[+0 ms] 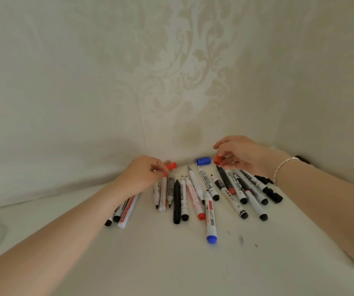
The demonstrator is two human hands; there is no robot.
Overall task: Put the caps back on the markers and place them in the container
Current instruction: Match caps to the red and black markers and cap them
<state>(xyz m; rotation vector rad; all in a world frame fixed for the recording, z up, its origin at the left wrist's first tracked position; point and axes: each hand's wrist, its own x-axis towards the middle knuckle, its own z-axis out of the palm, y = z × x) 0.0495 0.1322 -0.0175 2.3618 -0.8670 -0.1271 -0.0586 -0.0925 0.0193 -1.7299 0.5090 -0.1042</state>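
We note a pale table [193, 263] set against a patterned wall [129, 82]; landmark for all positions is the blue cap [203, 161], lying loose at the table's far edge. A spread of markers [193, 195] lies just nearer than the blue cap, approx. side by side, most uncapped w/ tips showing. Largest single item: a marker w/ blue end [210, 218], nearer than the cap and pointing away from it.

Right hand [242, 155], just right of the blue cap, pinches a red cap [218, 160] in curled fingers. Left hand [141, 174], left of the blue cap, has fingers curled at a second red cap [171, 166]; whether it grips the cap or a marker under it we cannot tell. A bracelet [284, 166] is on the right wrist.

Container: not clearly in view; a faint rounded shape far left is unidentified.

Judgement: step in hand is cap pick-up, early in task. Next move needs matching a red marker to the held cap, lining cap w/ tip and pressing home.
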